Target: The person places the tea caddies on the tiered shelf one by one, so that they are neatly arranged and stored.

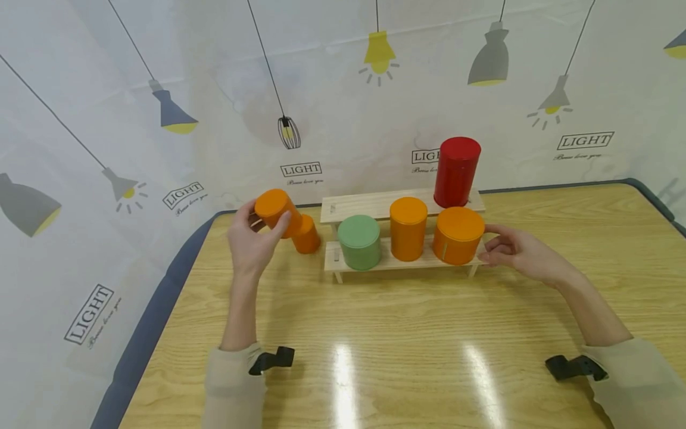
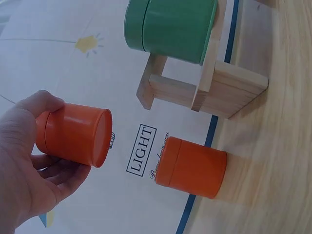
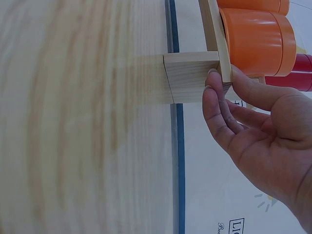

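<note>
My left hand (image 1: 252, 241) grips an orange canister (image 2: 78, 134), thumb on one side and fingers round the other. This canister is tilted and held up off the table. Just beyond it a smaller-looking orange canister (image 2: 192, 167) stands on the table, left of a two-step wooden rack (image 1: 334, 262). At the rack's right end my right hand (image 1: 522, 253) pinches the lower board's end, thumb above and fingertips below. Beside that thumb, a wide orange canister (image 1: 458, 238) stands on the lower step.
Also on the lower step are a green canister (image 1: 360, 244) and a tall orange canister (image 1: 408, 232). A red canister (image 1: 457, 173) stands at the upper step's right end. Behind the wooden table (image 1: 407, 333) hangs a lamp-printed cloth (image 1: 343, 83).
</note>
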